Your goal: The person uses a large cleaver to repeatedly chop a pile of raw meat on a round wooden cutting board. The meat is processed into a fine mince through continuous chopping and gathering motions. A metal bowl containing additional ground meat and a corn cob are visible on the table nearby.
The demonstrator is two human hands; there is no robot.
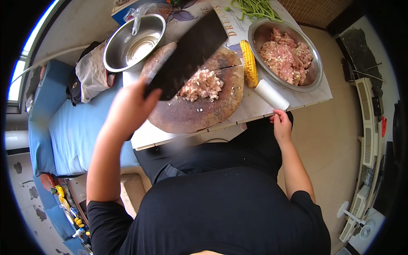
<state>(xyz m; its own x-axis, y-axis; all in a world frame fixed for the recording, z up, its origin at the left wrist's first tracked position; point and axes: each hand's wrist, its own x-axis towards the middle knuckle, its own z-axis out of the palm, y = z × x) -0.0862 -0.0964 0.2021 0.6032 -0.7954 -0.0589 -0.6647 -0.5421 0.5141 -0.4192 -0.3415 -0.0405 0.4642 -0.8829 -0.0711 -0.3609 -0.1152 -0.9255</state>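
Observation:
My left hand (129, 104) is closed round the handle of a broad dark cleaver (191, 51). Its blade is raised and slants up to the right over a round wooden chopping board (187, 117). A heap of diced pale pink meat (204, 87) sits on the board, partly hidden by the blade, with small white bits scattered about. At the table's front edge is my right hand (281, 126), its fingers curled together just below a white roll (272, 95); whether they hold anything cannot be made out. A yellow corn cob (249, 63) lies beside the board.
Minced meat (287, 55) fills much of a steel bowl (316, 72) at the right. Behind the board's left side stands another steel bowl (112, 63) with a plastic bag (136, 19) on its rim. Green beans (257, 8) lie at the back. A blue sofa (72, 136) borders the table's left.

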